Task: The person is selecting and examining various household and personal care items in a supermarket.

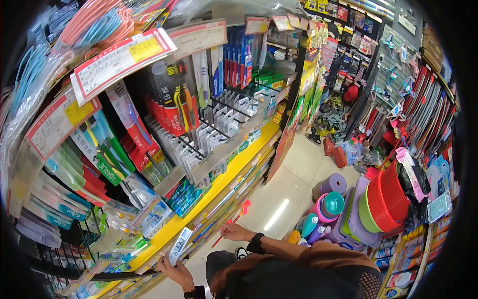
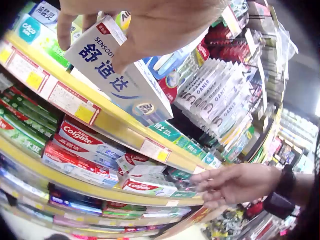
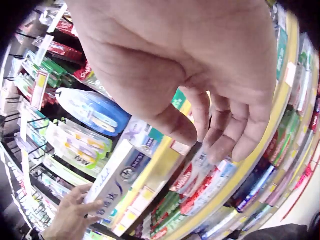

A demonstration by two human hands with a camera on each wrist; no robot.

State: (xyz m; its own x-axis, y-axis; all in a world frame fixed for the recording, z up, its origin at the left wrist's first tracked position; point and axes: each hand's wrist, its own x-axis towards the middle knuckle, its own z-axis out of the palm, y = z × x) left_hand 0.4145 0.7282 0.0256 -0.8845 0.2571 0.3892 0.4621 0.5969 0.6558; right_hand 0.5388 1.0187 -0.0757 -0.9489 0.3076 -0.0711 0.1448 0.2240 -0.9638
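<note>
My left hand (image 1: 178,275) grips a white and blue Sensodyne toothpaste box (image 2: 117,75) by one end, thumb on its printed face and fingers on the other side. In the head view this toothpaste box (image 1: 180,245) tilts up in front of the yellow shelf edge. My right hand (image 1: 236,232) is off to the right of the box with nothing in it. Its fingers (image 3: 225,127) hang loosely bent, as the right wrist view shows. Colgate toothpaste boxes (image 2: 87,137) lie on the shelf just below the left hand.
Hanging toothbrush packs (image 1: 181,107) and price tags (image 1: 124,55) jut out above the shelf. Yellow shelf edging (image 1: 234,162) runs along the left. Red basins (image 1: 386,199) and bottles (image 1: 311,226) stand to the right. A thin red stick (image 1: 217,241) shows near the right hand.
</note>
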